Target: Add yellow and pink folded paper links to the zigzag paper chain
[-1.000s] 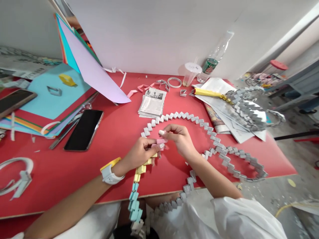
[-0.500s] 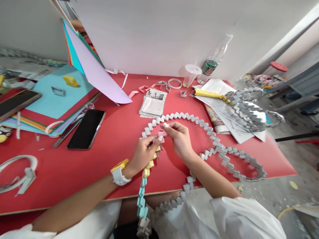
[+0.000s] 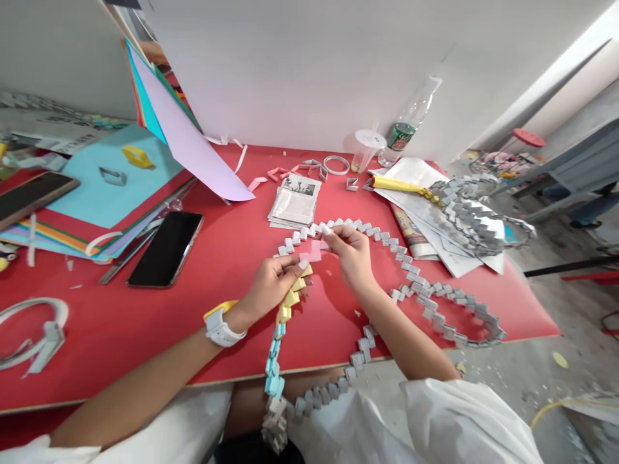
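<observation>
Left of the fingers, a black rectangular smartphone; farther left, a brown-edged dark phone. Beyond them rightward, a clear plastic cup beside a green-labelled clear plastic bottle. Far right of the fingers, a round red stool.

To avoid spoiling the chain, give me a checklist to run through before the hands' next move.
1. Left hand holding the folded-paper chain near its pink end: ok.
2. Right hand fingertips at the pink pieces: ok.
3. Pink pieces fully seated: cannot tell, too small to see.
4. Whole chain on the red table: not ok, part runs over the front edge.
5. Lidded cup upright, clear of both hands: ok.
6. Black phone apart from the chain: ok.
</observation>
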### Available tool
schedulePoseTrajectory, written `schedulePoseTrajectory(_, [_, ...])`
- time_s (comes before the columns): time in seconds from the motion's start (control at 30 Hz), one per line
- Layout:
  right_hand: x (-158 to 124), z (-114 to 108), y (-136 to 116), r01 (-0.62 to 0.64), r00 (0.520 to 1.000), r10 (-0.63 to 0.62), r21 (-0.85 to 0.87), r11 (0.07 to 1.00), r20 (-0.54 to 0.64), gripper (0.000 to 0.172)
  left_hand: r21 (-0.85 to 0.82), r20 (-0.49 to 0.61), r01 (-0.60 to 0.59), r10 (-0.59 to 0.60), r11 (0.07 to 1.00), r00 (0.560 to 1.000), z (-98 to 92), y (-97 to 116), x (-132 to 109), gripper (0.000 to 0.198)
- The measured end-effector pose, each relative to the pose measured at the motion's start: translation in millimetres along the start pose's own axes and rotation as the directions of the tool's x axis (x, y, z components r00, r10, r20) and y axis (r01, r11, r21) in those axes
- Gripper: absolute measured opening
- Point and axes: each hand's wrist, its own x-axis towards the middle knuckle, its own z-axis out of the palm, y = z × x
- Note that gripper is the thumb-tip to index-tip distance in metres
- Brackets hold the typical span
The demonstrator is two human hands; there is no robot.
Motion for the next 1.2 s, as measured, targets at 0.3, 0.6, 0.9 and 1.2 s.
schedulePoseTrajectory(0.3, [-2, 6, 2, -0.038, 0.994, 0.013, 0.228, 0.973, 0.109, 0.021, 0.543, -0.023, -0.369, 0.453, 0.755, 0.891, -0.2, -7, -7, 0.02])
schedulePoseTrajectory(0.6, [-10, 9, -6, 0.049, 0.939, -0.039, -0.021, 0.999, 0.341, 0.016, 0.335, -0.111, -0.301, 0.355, 0.893, 0.928, -7.9, 1, 1, 0.036])
schedulePoseTrajectory(0.9, [-29, 21, -16, 0.067, 0.994, -0.066, -0.01, 0.998, 0.083, 0.019, 0.741, 0.068, -0.548, 0.769, 0.388, 0.635, 1.8, -1, -1, 0.017])
schedulePoseTrajectory(1.2, [-24, 16, -9, -0.011, 0.964, -0.067, 0.29, 0.957, 0.256, 0.008, 0.669, -0.023, -0.584, 0.798, 0.459, 0.602, 4.2, -2, -8, 0.014])
